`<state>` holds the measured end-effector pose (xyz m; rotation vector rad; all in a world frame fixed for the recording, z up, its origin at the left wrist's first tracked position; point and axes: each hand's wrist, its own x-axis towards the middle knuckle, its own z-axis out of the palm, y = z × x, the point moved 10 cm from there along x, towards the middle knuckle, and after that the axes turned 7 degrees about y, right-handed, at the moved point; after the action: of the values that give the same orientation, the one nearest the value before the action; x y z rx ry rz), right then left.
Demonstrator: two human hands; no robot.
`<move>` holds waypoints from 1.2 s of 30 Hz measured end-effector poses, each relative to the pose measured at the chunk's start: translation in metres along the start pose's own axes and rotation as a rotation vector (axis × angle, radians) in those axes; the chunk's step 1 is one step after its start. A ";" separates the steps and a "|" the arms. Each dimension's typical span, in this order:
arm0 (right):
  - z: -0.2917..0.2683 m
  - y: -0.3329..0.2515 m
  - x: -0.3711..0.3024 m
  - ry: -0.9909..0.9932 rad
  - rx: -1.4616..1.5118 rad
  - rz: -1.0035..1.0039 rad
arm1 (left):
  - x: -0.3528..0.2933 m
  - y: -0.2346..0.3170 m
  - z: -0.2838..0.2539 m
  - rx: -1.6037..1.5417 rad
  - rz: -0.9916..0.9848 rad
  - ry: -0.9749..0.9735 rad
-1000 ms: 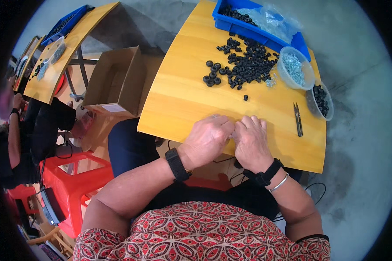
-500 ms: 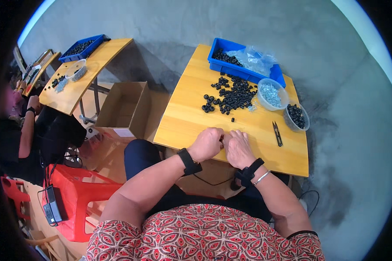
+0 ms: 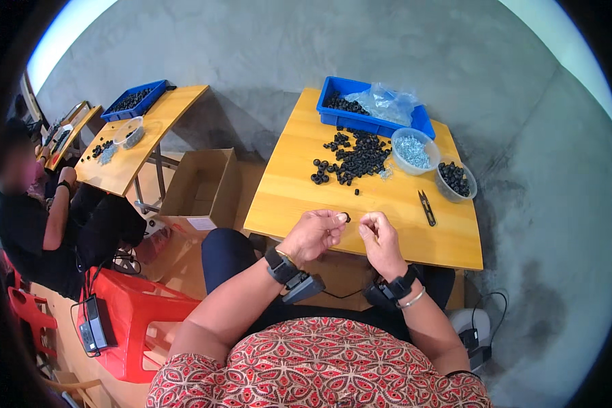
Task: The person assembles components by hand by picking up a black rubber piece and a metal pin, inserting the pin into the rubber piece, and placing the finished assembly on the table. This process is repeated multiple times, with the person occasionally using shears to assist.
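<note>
Over the table's near edge, my left hand [image 3: 311, 236] pinches a small black round part [image 3: 347, 217] between thumb and forefinger. My right hand [image 3: 382, 243] is a little to the right of it, thumb and forefinger drawn together. Whatever its fingertips may hold is too small to make out. A heap of small black parts [image 3: 360, 158] lies beyond both hands. One single black piece [image 3: 357, 192] sits closer to me. Thread snips [image 3: 426, 208] lie to the right of my right hand.
At the back stands a blue bin [image 3: 377, 124] with black parts and a clear plastic bag [image 3: 385, 102]. Two round tubs hold small silvery pieces [image 3: 413, 152] and black parts [image 3: 453, 178]. An open cardboard box [image 3: 200, 190], a red stool [image 3: 132, 319] and a seated person are left.
My hands have moved apart from each other, and the black part now shows in my left fingertips. The head view has shifted slightly. The heap and tubs appear unchanged.
</note>
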<state>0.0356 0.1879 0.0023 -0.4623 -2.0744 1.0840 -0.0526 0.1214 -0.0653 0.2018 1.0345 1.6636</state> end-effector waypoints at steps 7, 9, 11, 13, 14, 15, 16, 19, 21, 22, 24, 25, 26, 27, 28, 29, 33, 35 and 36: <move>-0.008 -0.053 -0.008 0.067 0.010 -0.131 | -0.025 0.003 0.033 -0.226 -0.010 -0.180; -0.012 -0.058 -0.011 0.093 -0.012 -0.157 | -0.032 0.003 0.038 -0.224 -0.010 -0.196; -0.015 -0.063 -0.012 0.115 -0.034 -0.183 | -0.034 0.002 0.039 -0.227 -0.010 -0.209; -0.016 -0.068 -0.011 0.098 -0.073 -0.205 | -0.036 0.005 0.042 -0.139 0.018 -0.277; -0.017 -0.070 -0.011 0.094 -0.075 -0.206 | -0.038 0.008 0.042 -0.143 0.020 -0.276; -0.017 -0.072 -0.011 0.077 -0.063 -0.202 | -0.041 0.012 0.043 -0.094 0.041 -0.280; -0.017 -0.074 -0.010 0.061 -0.051 -0.197 | -0.044 0.015 0.045 -0.045 0.062 -0.283; -0.018 -0.079 -0.009 0.029 -0.104 -0.219 | -0.048 0.018 0.046 -0.031 0.046 -0.292; -0.018 -0.076 -0.009 0.014 -0.085 -0.208 | -0.049 0.019 0.045 -0.008 0.052 -0.268; -0.017 -0.074 -0.009 0.002 -0.064 -0.196 | -0.048 0.019 0.043 0.017 0.057 -0.244; -0.020 -0.067 -0.009 0.002 -0.035 -0.158 | -0.046 0.018 0.039 -0.016 0.062 -0.233; -0.020 -0.061 -0.008 0.003 -0.006 -0.118 | -0.045 0.019 0.037 -0.047 0.065 -0.222; -0.020 -0.061 -0.009 0.003 -0.008 -0.120 | -0.045 0.019 0.037 -0.048 0.067 -0.223; -0.020 -0.057 -0.009 0.012 0.055 -0.078 | -0.044 0.020 0.036 -0.050 0.080 -0.221; -0.020 -0.054 -0.008 0.021 0.118 -0.035 | -0.044 0.021 0.036 -0.052 0.094 -0.218; -0.020 -0.053 -0.009 0.020 0.116 -0.036 | -0.044 0.021 0.037 -0.054 0.095 -0.218; -0.016 -0.043 -0.007 -0.027 0.271 0.093 | -0.047 0.024 0.041 -0.045 0.114 -0.200; -0.013 -0.043 -0.007 -0.049 0.256 0.108 | -0.049 0.024 0.044 -0.049 0.122 -0.214; -0.011 -0.045 -0.008 -0.043 0.287 0.134 | -0.050 0.025 0.046 -0.029 0.141 -0.221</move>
<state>0.0499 0.1636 0.0395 -0.4418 -1.9043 1.4565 -0.0244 0.1027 -0.0017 0.4384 0.8452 1.7375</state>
